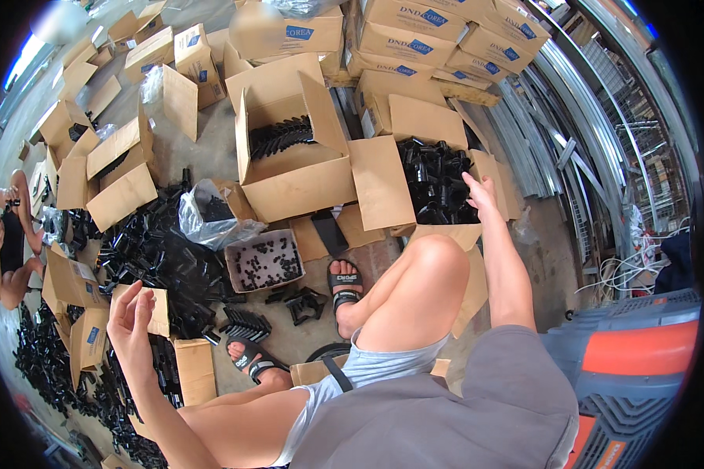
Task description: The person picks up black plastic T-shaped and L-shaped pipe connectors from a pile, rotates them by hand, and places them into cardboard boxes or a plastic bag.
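My right hand [481, 192] reaches to the right side of an open cardboard box [381, 184] filled with black plastic fittings [434, 180]. Its fingers are stretched toward those fittings, and I see nothing lifted in them. My left hand [131, 316] is raised with its fingers loosely bent and apart, holding nothing. Below it is a smaller open carton [195, 371] with black parts inside. A large heap of black plastic parts [152, 246] lies on the floor beyond that hand. Between my feet and the boxes stands a shallow box [231, 270] of small black pieces.
Another open carton [293, 187] holds a row of black parts. Sealed cartons [411, 43] are stacked at the back. Metal profiles [524, 117] lie along the right, near a grey and orange case [641, 348]. Another person [12, 242] sits at the far left.
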{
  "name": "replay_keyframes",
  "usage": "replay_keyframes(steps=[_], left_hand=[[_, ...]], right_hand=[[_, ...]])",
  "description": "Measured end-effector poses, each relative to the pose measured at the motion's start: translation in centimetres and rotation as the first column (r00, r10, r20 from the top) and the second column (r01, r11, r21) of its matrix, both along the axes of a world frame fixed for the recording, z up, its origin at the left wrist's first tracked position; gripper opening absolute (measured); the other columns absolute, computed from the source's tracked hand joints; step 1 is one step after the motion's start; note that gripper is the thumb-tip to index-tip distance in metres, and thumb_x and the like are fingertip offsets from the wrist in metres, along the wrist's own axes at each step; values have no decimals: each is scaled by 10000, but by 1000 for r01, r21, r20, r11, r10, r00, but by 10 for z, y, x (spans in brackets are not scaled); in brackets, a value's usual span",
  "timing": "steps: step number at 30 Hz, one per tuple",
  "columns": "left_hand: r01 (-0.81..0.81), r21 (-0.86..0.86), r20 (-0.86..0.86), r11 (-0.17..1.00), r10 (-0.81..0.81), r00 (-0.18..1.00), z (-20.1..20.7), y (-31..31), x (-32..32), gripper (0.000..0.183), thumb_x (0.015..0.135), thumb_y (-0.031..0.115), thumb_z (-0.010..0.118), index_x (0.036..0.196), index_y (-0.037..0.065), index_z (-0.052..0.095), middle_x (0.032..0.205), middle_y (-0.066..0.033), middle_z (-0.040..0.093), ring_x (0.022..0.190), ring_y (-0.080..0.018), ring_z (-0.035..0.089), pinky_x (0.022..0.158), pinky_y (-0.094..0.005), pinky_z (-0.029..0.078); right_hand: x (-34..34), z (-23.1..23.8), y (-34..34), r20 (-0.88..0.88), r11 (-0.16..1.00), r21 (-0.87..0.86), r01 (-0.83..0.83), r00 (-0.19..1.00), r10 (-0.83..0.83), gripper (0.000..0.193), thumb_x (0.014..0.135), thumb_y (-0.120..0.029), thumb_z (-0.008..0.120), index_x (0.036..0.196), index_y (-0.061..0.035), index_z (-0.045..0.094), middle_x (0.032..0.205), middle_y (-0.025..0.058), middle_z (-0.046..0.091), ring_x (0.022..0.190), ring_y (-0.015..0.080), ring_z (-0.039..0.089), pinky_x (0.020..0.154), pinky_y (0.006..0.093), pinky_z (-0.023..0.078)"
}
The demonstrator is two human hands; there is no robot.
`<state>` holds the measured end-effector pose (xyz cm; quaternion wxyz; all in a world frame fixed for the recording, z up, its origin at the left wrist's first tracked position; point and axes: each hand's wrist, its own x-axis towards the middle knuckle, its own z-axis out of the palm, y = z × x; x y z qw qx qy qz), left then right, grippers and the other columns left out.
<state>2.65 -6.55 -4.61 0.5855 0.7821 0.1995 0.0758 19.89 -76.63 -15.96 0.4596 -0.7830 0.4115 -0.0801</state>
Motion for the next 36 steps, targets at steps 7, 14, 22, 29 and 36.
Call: replay_keyframes(steps=[7,14,22,29,36], left_hand=[[-69,3,2,998,69,998,-2,29,-19,377,1048,300,611,1341,66,651,1115,-59,725,1003,-112,670,914,-276,520],[-153,-36,39,988,155,987,22,17,-14,347,1037,321,610,1192,29,716,966,-56,732,956,-120,682,921,-273,500],[-188,-25,262,982,188,947,13,30,-27,203,974,164,730,861,-3,718,769,-4,698,719,-35,626,634,-193,455],[-144,416,144,898,91,985,9,21,-36,180,929,148,742,1058,22,747,879,-79,744,842,-136,722,764,-267,523],[126,526,-32,841,-128,991,-9,9,-41,262,885,182,761,1125,76,741,933,-138,750,869,-271,741,774,-365,568]], right_hand=[[15,-5,9,227,983,151,-102,972,66,270,1028,-219,594,1231,-40,609,1012,111,725,858,187,703,716,331,582],[-7,95,138,404,950,-93,-299,860,311,425,1041,-439,600,985,-32,710,580,-73,415,504,28,374,478,215,294],[-96,39,409,0,349,-106,-931,351,936,225,951,-231,672,954,-19,745,886,133,740,786,200,683,749,353,536],[-182,-153,497,-460,-34,17,-999,-38,887,382,917,-322,700,1180,-52,643,1134,236,710,1089,404,682,911,525,551],[-224,-242,524,-590,605,205,-769,397,703,352,867,-297,672,1097,-44,755,1202,249,700,1136,406,677,982,478,545]])
